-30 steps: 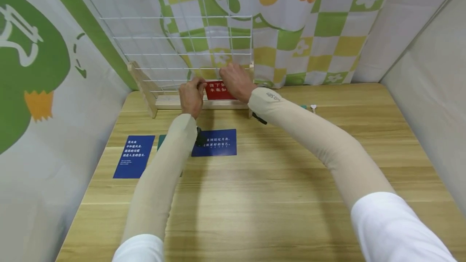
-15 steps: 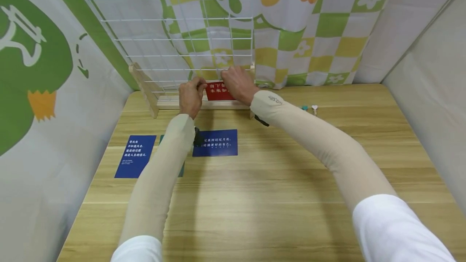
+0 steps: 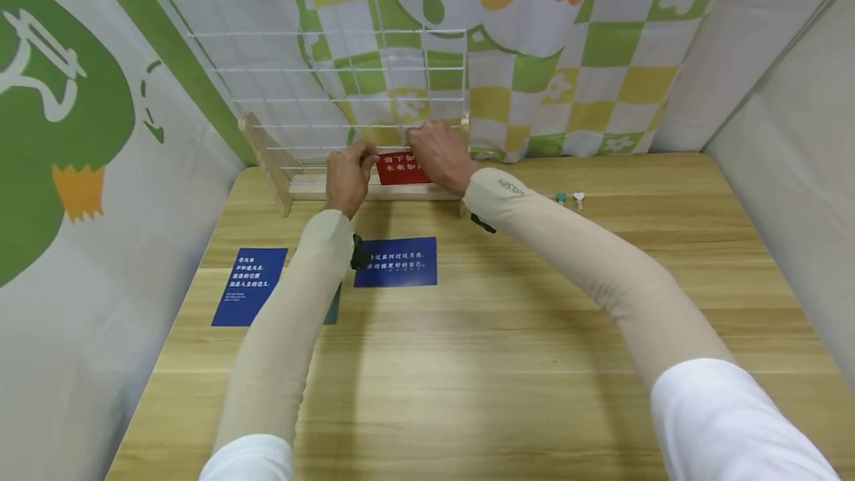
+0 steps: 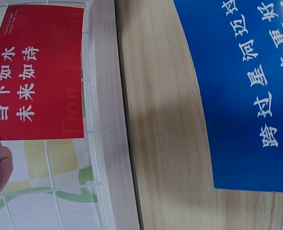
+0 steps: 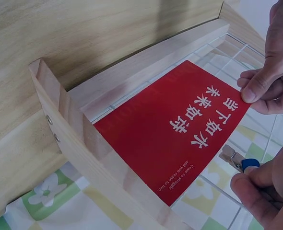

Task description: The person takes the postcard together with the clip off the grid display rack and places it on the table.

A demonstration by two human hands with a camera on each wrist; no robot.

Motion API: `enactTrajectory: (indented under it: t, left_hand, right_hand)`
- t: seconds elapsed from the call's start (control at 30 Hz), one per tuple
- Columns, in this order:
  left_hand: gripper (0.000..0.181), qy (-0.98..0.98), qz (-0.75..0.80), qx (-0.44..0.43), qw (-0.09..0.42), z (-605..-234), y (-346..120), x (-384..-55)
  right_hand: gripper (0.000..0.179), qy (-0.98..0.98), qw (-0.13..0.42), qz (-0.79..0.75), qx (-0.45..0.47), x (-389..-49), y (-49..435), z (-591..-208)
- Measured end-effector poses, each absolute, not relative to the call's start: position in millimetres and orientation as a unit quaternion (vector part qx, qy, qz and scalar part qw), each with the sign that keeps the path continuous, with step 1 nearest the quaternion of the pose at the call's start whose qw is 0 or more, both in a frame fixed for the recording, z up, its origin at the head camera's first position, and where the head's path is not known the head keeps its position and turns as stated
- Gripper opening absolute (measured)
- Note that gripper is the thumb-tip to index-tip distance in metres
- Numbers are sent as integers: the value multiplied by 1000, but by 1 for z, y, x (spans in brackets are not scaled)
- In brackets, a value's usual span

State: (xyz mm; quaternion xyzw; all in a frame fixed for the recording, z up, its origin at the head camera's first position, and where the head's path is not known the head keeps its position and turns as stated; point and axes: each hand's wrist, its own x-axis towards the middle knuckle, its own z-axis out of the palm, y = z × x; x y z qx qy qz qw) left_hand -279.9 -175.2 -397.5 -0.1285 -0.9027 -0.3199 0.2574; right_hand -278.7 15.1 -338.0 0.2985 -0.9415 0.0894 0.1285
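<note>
A red card (image 3: 394,168) with white lettering stands against the lower part of the white wire grid (image 3: 314,69). My left hand (image 3: 347,180) pinches one upper corner of it between thumb and fingers, as the right wrist view also shows. With thumb and fingertips my right hand (image 5: 268,189) holds a small wooden clothespin (image 5: 231,157) with a blue heart-like top (image 5: 250,164). The clothespin's tip is right at the card's upper edge, in front of the grid wires. In the head view my right hand (image 3: 442,156) hides the clothespin and the card's right end.
The grid stands in a wooden base (image 3: 394,194) with slanted end pieces. Two blue cards, one upright-lying (image 3: 247,288) and one crosswise (image 3: 401,262), lie on the table; a green card (image 3: 332,306) is mostly under my left forearm. Green (image 3: 561,199) and white (image 3: 579,197) clips lie right.
Both hands stay at the red card with almost no movement. My right forearm has shifted slightly right, so the green and white clips show more fully. The head view has shifted a little.
</note>
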Motion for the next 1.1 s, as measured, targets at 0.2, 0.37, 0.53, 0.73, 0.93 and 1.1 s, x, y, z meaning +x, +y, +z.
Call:
enactTrajectory:
  t: [0.2, 0.37, 0.53, 0.73, 0.93, 1.1]
  left_hand:
    - [12, -910, -311, -127, 244, -392, -177, -276]
    - [14, -921, -295, -129, 220, -384, -178, -272]
    - [15, -928, -296, -126, 188, -378, -181, -268]
    - [11, -929, -297, -134, 172, -372, -185, -264]
    - [10, -938, -289, -123, 147, -366, -193, -258]
    - [12, -943, -284, -119, 127, -364, -199, -253]
  right_hand:
    - [22, -941, 96, 137, 295, -275, 18, -333]
    - [27, -937, 93, 173, 287, -270, 26, -326]
    - [23, -926, 122, 190, 303, -266, 35, -323]
    - [21, -914, 132, 231, 306, -260, 50, -320]
    - [22, -904, 132, 274, 301, -255, 63, -316]
    - [21, -902, 142, 282, 294, -253, 74, -315]
